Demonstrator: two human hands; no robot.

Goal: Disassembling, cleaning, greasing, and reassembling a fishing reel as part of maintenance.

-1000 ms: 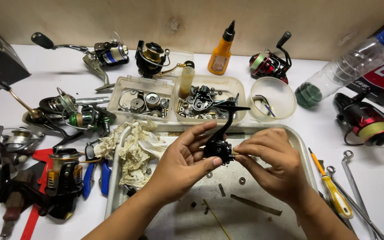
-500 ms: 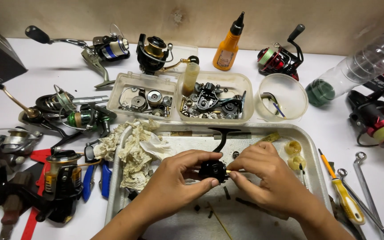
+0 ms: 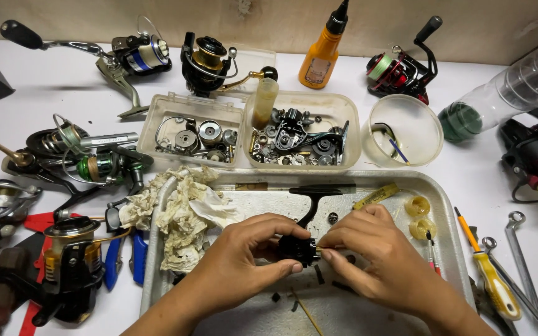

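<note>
Reel body (image 3: 297, 247), black, low centre of the frame over the metal tray (image 3: 443, 205), clamped in left hand (image 3: 253, 255), right hand (image 3: 368, 249) pinching a small part at its side: best kept steady, low, above tray to catch droppings.

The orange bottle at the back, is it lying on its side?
No, the orange bottle stands upright on the white table with its black pointed tip up, near the wall.
</note>
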